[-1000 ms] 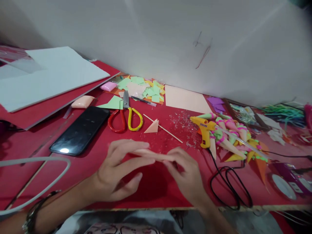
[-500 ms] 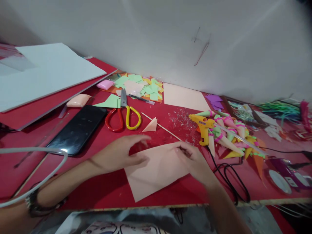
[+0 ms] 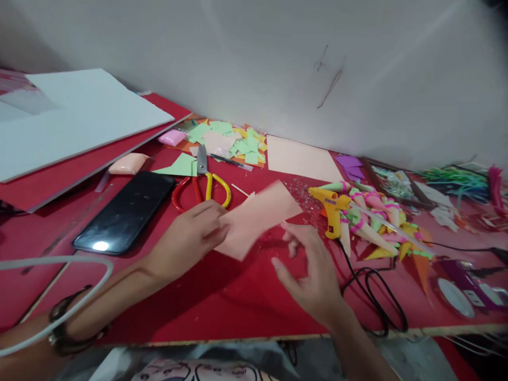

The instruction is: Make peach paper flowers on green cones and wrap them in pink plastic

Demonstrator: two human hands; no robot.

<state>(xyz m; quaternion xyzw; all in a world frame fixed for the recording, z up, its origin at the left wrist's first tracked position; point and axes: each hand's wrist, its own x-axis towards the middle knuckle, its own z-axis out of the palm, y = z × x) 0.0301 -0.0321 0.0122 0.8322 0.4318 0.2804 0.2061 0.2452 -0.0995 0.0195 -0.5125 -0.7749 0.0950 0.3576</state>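
A peach sheet of paper [image 3: 257,219] is tilted up off the red tabletop, its edges blurred by motion. My left hand [image 3: 202,227] pinches its left edge with closed fingers. To the right of the sheet is my right hand [image 3: 305,264], fingers and thumb apart, holding nothing. Behind the left hand lie scissors [image 3: 202,159] with one red and one yellow handle, partly covered by the hand. A thin stick [image 3: 239,189] shows just its end behind the sheet. The rest of the stick is hidden.
A black phone [image 3: 127,211] lies at left. A yellow glue gun [image 3: 332,206] rests by several decorated paper cones [image 3: 373,211], its black cord [image 3: 373,275] looping forward. Green paper scraps [image 3: 222,127] and a flat peach sheet [image 3: 301,159] lie along the wall. A white board [image 3: 87,116] is back left.
The peach sheet has risen off the table and swung up and away, now in my left hand. My right hand has let go of it and opened.
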